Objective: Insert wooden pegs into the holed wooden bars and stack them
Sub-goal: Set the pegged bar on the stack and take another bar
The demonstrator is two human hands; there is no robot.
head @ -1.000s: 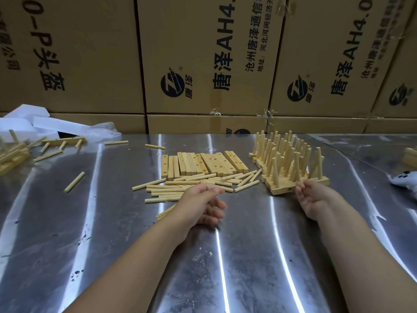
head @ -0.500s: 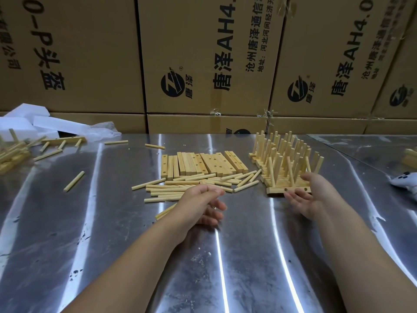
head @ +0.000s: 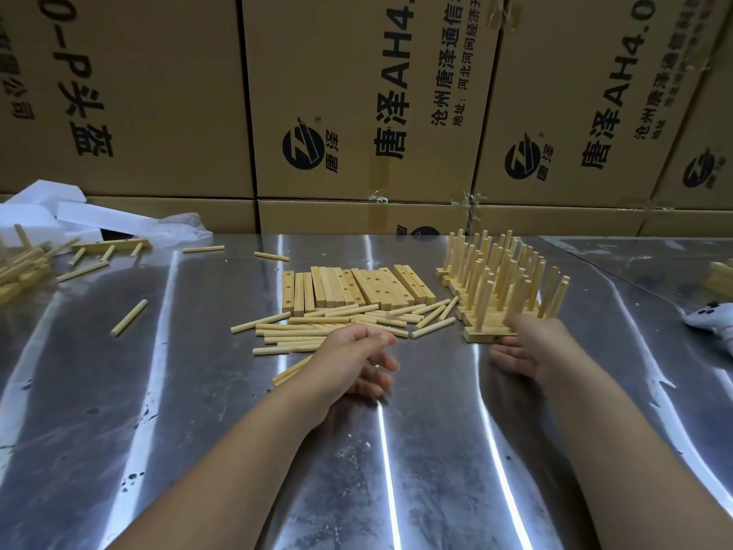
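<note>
Pegs (head: 325,325) lie loose in a heap mid-bench (head: 198,430), just in front of the bare bars (head: 353,287); pegged bars (head: 496,287) stand packed together to the right. Right hand (head: 527,347) has an open, empty grip, fingers against the front bar of that pack. Left hand (head: 353,359) hangs loosely curled over the heap, holding nothing I can see. A careless shove could tip those leaning pegs, and loose ones may roll off

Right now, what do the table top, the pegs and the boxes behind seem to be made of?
Table top: likely bare sheet metal, with bright streaky reflections. Pegs: pale wood, apparently unpainted and matte. Boxes: brown cardboard, printed in black, with tape at the seams.
</note>
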